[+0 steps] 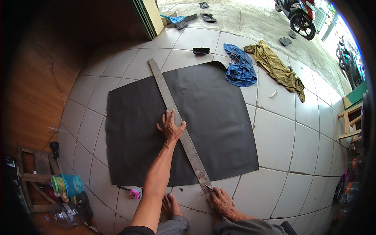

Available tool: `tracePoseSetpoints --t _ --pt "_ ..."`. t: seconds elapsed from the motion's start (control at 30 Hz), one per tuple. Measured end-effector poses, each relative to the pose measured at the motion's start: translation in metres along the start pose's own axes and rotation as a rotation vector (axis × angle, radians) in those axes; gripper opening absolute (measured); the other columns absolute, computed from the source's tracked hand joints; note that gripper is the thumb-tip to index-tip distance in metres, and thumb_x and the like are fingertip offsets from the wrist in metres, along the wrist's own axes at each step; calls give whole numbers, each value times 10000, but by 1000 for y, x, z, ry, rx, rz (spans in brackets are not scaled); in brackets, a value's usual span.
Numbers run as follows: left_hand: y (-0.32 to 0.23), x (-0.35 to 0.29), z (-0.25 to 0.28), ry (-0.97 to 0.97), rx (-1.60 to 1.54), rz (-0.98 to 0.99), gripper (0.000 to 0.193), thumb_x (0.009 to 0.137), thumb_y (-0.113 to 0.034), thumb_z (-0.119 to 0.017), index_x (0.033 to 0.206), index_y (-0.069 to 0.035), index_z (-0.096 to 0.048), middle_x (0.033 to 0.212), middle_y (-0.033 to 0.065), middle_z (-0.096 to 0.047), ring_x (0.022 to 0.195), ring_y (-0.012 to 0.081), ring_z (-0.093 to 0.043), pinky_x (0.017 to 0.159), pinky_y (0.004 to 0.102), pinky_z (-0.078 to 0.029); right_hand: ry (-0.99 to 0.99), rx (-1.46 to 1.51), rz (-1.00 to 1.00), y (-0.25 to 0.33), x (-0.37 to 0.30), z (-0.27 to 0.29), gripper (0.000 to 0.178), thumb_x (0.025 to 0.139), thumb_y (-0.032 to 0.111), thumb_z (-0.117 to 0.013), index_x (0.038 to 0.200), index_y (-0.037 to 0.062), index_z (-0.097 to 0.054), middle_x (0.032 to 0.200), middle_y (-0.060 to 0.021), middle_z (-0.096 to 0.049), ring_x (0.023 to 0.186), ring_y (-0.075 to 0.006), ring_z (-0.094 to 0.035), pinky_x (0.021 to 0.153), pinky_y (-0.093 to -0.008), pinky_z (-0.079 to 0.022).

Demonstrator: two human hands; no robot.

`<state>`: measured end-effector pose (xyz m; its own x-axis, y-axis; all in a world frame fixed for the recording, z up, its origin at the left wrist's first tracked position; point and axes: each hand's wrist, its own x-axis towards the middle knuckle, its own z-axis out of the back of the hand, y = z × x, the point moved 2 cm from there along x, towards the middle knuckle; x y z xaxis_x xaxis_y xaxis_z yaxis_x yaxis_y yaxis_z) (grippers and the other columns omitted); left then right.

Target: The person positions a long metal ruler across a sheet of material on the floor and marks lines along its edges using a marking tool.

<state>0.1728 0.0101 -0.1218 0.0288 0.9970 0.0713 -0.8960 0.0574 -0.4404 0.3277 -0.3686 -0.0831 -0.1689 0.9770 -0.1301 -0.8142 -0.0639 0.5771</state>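
Observation:
A dark grey sheet point(137, 129), leather-like and smooth, lies flat on the floor. Across it runs a long metal ruler point(192, 150), slanting from the far left to the near right and passing beyond the sheet at both ends. My left hand point(171, 127) presses down on the ruler near its middle, fingers spread. At the ruler's near end, my right hand point(222, 203) is closed around a slim, dark pen-like tool point(210, 188); its exact kind is too small to tell. Close to the sheet's near left corner sits a pink tape measure point(135, 193).
Blue cloth point(239, 64) and olive cloth point(274, 66) lie beyond the sheet, near a black case point(201, 51) and a small white stick point(273, 94). On the left, a wooden stool point(35, 178) stands beside a blue basket point(73, 185). My bare foot point(171, 205) is by the near edge.

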Motion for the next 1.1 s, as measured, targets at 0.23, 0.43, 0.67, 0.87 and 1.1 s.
tracePoseSetpoints --t 0.23,0.43,0.67,0.87,1.1 --pt "1 0 2 33 2 16 824 786 -469 -712 1525 -249 -420 1630 81 -329 1509 283 -261 1144 708 -88 -29 3 18 -1 0 -4 349 879 265 -696 1128 37 -608 1152 -159 -527 919 -354 -541 806 -462 -462" --pt "-3 1 3 55 18 1 817 795 -475 -696 1529 -241 -421 1635 86 -316 1513 294 -246 1147 710 -83 -5 -1 6 0 2 3 360 882 267 -694 1146 38 -608 1145 -158 -522 913 -352 -542 803 -458 -462" --pt "0 -2 4 63 27 2 811 794 -471 -700 1523 -235 -435 1634 98 -313 1513 302 -245 1145 719 -83 27 -6 10 1 1 0 358 889 270 -688 1147 33 -610 1154 -156 -520 925 -344 -543 814 -456 -468" --pt "2 1 11 108 46 -7 804 808 -483 -694 1524 -223 -436 1640 118 -291 1521 313 -221 1138 731 -107 -1 7 12 3 0 0 375 891 272 -687 1170 32 -618 1164 -153 -537 934 -330 -549 826 -436 -473" --pt "-10 26 48 591 186 -40 1283 629 -708 -793 1625 -217 -150 1690 169 -25 1553 378 -49 1125 765 -124 8 -19 -22 1 5 10 393 908 275 -651 1214 31 -615 1182 -136 -533 944 -311 -543 837 -432 -468"
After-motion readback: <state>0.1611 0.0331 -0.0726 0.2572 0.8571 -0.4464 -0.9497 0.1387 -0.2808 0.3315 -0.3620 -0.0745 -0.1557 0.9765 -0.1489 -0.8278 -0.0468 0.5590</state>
